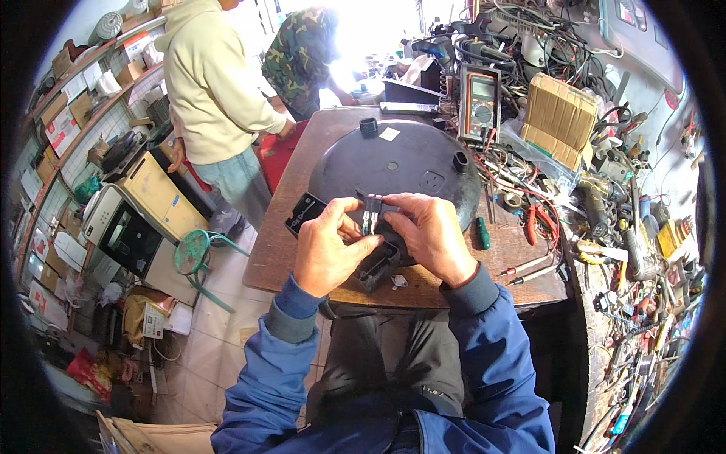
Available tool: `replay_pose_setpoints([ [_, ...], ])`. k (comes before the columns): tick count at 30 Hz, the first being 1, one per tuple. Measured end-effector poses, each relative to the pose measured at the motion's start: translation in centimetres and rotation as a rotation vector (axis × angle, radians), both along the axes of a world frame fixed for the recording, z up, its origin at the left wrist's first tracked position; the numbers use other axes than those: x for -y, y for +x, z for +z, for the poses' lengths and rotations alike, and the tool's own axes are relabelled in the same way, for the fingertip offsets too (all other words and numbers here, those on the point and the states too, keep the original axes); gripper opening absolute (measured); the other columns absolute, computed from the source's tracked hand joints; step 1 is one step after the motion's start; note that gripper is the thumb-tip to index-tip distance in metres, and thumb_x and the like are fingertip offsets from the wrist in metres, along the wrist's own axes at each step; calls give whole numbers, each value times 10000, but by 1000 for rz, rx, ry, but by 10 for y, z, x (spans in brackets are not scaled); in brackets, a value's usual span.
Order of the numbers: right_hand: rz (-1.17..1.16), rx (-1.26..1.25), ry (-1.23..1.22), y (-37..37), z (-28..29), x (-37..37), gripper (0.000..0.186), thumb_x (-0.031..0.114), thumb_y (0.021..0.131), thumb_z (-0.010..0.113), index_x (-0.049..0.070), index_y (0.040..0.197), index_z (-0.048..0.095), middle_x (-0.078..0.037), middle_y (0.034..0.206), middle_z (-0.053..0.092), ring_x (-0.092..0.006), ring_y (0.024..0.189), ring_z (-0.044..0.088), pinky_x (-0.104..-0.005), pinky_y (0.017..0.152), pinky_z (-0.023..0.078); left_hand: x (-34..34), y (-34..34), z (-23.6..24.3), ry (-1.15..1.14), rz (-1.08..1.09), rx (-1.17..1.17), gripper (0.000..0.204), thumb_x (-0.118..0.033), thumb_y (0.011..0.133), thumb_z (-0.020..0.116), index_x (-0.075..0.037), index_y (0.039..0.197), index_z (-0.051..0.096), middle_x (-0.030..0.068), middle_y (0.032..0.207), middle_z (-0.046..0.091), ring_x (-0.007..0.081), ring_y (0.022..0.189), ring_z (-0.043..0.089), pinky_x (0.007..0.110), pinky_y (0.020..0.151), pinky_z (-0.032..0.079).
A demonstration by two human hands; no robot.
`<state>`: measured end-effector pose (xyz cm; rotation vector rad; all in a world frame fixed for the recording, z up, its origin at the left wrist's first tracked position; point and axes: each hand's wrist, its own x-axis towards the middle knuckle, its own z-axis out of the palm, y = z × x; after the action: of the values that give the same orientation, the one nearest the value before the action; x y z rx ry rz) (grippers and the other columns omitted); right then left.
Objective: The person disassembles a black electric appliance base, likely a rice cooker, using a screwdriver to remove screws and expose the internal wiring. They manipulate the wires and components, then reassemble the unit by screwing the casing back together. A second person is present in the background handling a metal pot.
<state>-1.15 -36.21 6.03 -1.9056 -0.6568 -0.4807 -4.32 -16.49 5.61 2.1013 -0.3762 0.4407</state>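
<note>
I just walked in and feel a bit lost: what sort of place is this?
Most likely a small appliance or electronics repair shop: a multimeter and tangled wires crowd the wooden table, hand tools litter the bench, and old machines stand on the floor.

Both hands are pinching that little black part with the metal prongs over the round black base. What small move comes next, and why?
Probably lower the small pronged part toward the open black box at the base's near edge. The left hand and right hand both pinch it just above the round black base, prongs pointing down, not yet seated.
</note>
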Motion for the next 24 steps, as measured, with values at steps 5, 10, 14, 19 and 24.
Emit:
replay_pose_setpoints([
  [5,40,-98,-92,9,12,1,189,159,907,691,42,1029,774,-238,851,705,-411,838,718,-442,726,560,-20,3,21,-64,-218,-188,621,-124,922,754,19,1459,476,110,878,728,110,819,667,289,752,551],
  [10,157,-64,-156,27,10,0,209,193,905,703,27,1011,775,-241,855,707,-419,819,712,-453,740,566,-19,16,31,-160,-298,-304,532,-239,967,747,2,1394,539,50,939,680,82,789,614,257,695,538],
  [14,136,-85,-49,20,7,7,190,148,921,717,-4,1029,757,-166,815,689,-289,745,674,-375,659,531,-26,13,26,-195,-196,-273,416,-239,921,798,10,1196,609,17,945,650,66,802,600,241,703,526],
  [19,174,-155,169,8,-10,23,136,85,976,706,-18,1059,736,0,765,659,-42,571,569,-237,503,449,-24,2,4,-137,-58,150,388,-190,869,833,14,1133,636,4,882,638,62,762,548,239,680,465],
  [24,101,21,221,3,-18,22,120,64,957,715,-13,1047,733,-35,810,663,-89,592,590,-263,533,466,-21,-10,10,26,73,30,236,-252,948,761,-21,996,747,25,800,664,88,688,540,275,623,435],
])
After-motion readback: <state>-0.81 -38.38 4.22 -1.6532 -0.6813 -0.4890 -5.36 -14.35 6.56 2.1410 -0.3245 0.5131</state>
